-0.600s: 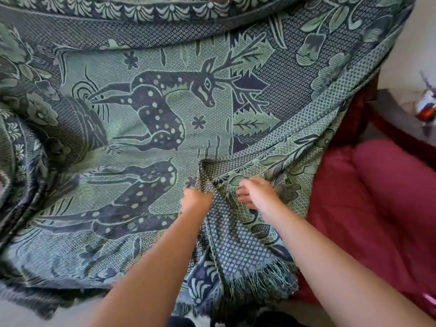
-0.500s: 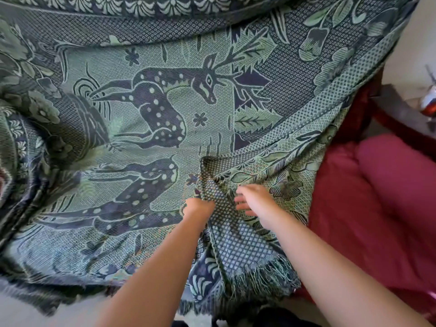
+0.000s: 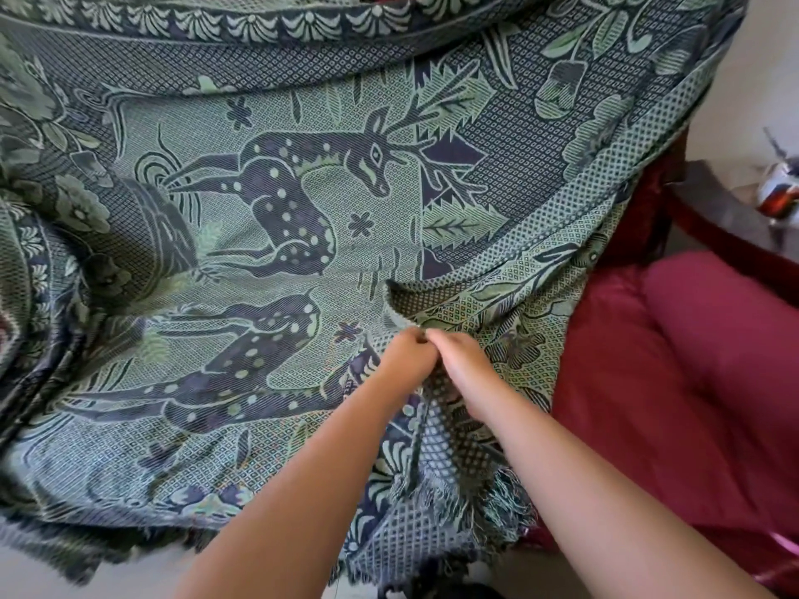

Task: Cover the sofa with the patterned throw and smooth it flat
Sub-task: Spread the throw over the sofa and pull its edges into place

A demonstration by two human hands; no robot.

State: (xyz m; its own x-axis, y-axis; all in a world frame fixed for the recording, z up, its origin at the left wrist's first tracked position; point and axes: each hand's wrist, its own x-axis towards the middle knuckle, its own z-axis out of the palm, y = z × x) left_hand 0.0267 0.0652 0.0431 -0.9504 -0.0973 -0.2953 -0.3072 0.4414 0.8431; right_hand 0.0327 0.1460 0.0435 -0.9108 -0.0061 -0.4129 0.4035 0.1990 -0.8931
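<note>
A green and navy patterned throw (image 3: 276,218) with deer woven into it lies over the sofa's back and seat. Its right edge is folded back on itself in a flap (image 3: 467,309), and its fringed end (image 3: 471,503) hangs over the front. My left hand (image 3: 408,354) and my right hand (image 3: 465,361) sit knuckle to knuckle at the fold, both gripping the flap's edge. The sofa's red seat cushion (image 3: 691,382) lies bare on the right.
A dark side table (image 3: 726,218) stands at the right past the sofa's arm, with a small red and white object (image 3: 780,194) on it. The throw bunches in deep folds at the left (image 3: 39,296). Pale floor shows along the bottom.
My two hands have closed together at the fold; the right hand, apart from the left before, now touches it. The view has shifted slightly.
</note>
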